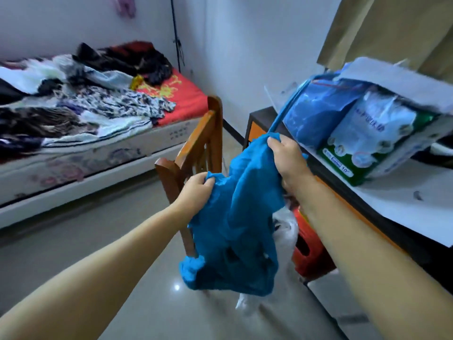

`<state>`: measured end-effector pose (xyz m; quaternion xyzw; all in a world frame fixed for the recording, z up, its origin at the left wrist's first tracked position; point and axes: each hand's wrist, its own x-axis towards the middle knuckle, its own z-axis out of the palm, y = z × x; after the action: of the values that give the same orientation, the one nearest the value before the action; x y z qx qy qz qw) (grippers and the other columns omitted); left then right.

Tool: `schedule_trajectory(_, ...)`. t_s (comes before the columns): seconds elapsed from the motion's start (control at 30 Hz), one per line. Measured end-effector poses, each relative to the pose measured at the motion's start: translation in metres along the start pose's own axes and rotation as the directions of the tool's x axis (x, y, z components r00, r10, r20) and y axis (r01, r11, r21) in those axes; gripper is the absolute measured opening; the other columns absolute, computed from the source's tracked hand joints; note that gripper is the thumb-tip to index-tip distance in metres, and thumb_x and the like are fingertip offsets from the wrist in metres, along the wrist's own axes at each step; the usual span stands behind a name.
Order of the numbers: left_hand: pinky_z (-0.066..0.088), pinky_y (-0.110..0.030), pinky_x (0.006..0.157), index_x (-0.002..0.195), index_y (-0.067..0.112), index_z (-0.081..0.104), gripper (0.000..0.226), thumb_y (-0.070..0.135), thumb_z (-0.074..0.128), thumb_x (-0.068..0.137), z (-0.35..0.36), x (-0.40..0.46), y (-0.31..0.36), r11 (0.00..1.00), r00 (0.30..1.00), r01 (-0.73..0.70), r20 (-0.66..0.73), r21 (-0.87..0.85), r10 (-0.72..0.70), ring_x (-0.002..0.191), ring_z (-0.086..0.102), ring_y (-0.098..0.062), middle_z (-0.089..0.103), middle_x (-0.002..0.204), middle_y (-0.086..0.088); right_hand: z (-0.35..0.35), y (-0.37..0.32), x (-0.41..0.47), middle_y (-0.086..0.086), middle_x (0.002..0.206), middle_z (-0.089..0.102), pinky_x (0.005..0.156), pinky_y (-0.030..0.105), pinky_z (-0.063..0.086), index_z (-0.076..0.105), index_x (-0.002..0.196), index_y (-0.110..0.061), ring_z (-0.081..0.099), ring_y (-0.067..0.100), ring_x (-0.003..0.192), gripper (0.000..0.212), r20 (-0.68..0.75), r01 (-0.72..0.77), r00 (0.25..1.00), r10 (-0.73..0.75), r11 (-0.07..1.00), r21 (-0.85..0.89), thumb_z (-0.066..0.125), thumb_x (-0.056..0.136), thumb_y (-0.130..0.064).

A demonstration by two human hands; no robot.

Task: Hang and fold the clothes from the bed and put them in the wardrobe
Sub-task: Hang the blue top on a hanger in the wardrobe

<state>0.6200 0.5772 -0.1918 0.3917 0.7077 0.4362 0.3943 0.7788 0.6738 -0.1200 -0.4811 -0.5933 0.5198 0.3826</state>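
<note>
While both arms extend forward in the head view, the left hand (196, 190) and the right hand (286, 155) hold one blue garment (235, 224) between them, above the floor (98, 241). Left grip: fingers curled round a bunched edge of the fabric at its upper left. Right grip: fingers and thumb pinched on the garment's top edge, higher than the left hand. A thin blue strap (284, 111) runs up and to the right from the right hand; its upper end cannot be made out. The rest of the garment hangs crumpled below the hands, in front of a wooden chair (193, 146).

The bed (188, 96), with a red cover, stands at the left against the wall, well apart from the hands. A pile of clothes (81, 99) lies across it: dark items at the back, patterned and striped ones toward the front.

The desk (392, 204) runs along the right side. Plastic-wrapped packages (362, 133) rest on it, under a white sheet. A red stool (311, 251) and a white plastic bag (286, 227) sit below the desk, behind the garment.
</note>
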Motion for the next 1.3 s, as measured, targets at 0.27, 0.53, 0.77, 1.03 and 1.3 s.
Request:
schedule_trajectory(0.27,0.054,-0.046,0.087,0.104,0.014,0.069,0.027,0.029,0.047,0.098,-0.101,-0.087,0.014,0.986,1.0,-0.009,0.009,0.168,0.008,0.094,0.067,-0.029,0.072,0.099,-0.009,0.088,-0.127,-0.085,0.0,0.073,0.065,0.063,0.025,0.054,0.058,0.089,-0.014,0.065,0.009,0.066,0.018,0.287,0.152,0.926,-0.247,0.936,0.316,0.043,0.1,-0.015)
schedule_trajectory(0.53,0.047,-0.025,0.073,0.1,0.012,0.06,0.023,0.031,0.046,0.099,-0.24,-0.223,-0.041,0.997,0.898,-0.047,-0.435,0.069,0.072,0.09,0.057,-0.018,0.062,0.096,-0.004,0.196,-0.155,-0.217,0.01,0.101,0.062,0.089,0.041,0.052,0.055,0.101,-0.017,0.061,0.022,0.093,0.021,0.488,0.02,0.833,-0.261,0.895,0.445,0.037,0.101,-0.006)
schedule_trajectory(0.77,0.046,-0.009,0.067,0.097,0.042,0.051,0.023,0.056,0.059,0.081,-0.307,-0.342,-0.068,0.971,0.882,-0.191,-0.409,0.142,0.233,0.082,0.061,0.005,0.064,0.095,0.017,0.318,-0.164,-0.307,0.01,0.104,0.062,0.077,0.039,0.056,0.048,0.12,-0.016,0.064,0.023,0.088,0.025,0.725,-0.238,0.668,-0.169,0.874,0.424,0.04,0.099,-0.005)
schedule_trajectory(1.03,0.051,-0.043,0.087,0.104,0.013,0.054,0.019,0.028,0.059,0.093,-0.405,-0.394,-0.136,0.978,0.825,0.188,-0.555,0.09,-0.107,0.096,0.063,-0.027,0.067,0.103,-0.009,0.398,-0.192,-0.353,0.017,0.114,0.06,0.072,0.035,0.058,0.039,0.139,-0.003,0.064,0.026,0.089,0.041,0.891,-0.372,0.412,-0.19,0.858,0.355,0.044,0.097,-0.005)
schedule_trajectory(1.3,0.057,-0.035,0.081,0.106,0.005,0.069,0.028,0.024,0.062,0.086,-0.513,-0.45,-0.141,0.818,0.95,0.139,-0.157,-0.558,-0.269,0.09,0.069,-0.024,0.07,0.106,-0.013,0.494,-0.204,-0.349,0.016,0.112,0.066,0.065,0.029,0.059,0.041,0.137,-0.005,0.069,0.024,0.085,0.043,0.967,-0.47,0.238,-0.087,0.861,0.193,0.05,0.097,-0.017)
